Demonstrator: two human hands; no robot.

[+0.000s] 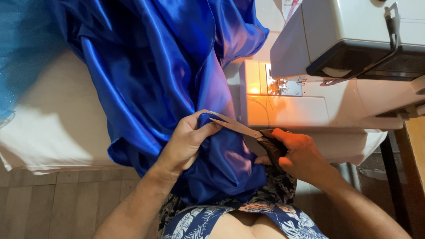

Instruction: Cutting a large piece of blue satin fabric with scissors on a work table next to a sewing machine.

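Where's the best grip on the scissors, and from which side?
By the black handle loops, from the right: the scissors lie with blades pointing left at the blue satin fabric pinched by the left hand. The right hand grips there.

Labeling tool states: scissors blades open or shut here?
Open. The scissors in the right hand show two blades spread in a narrow V, tips at the blue fabric pinched by the left hand.

The left hand (188,140) pinched a fold just left of the scissors (248,131), thumb over curled fingers, while the right hand (301,155) gripped their handle.
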